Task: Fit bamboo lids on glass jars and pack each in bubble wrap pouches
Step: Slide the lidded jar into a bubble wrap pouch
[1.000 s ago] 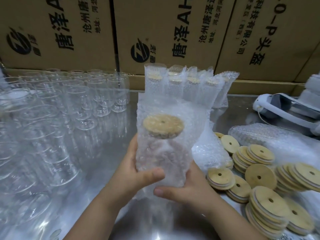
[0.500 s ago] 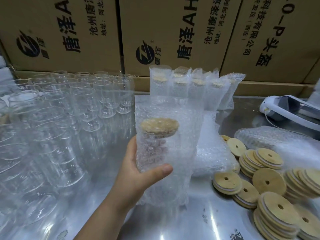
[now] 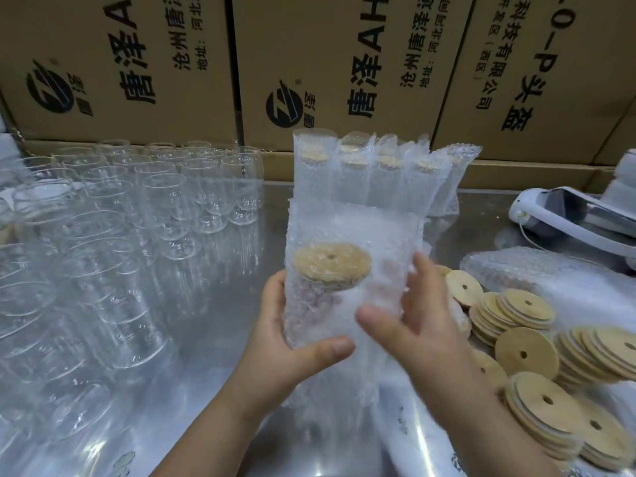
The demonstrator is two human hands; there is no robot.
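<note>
— At the back?
— Brown cardboard boxes, side by side across the whole rear, printed in black with a round logo and Chinese characters.
— Below them?
— A shiny metal tabletop, streaked with bright white glare.
— Far right?
— A white device with a grey panel, flat on the tabletop near the boxes, with a thin white cable.
</note>
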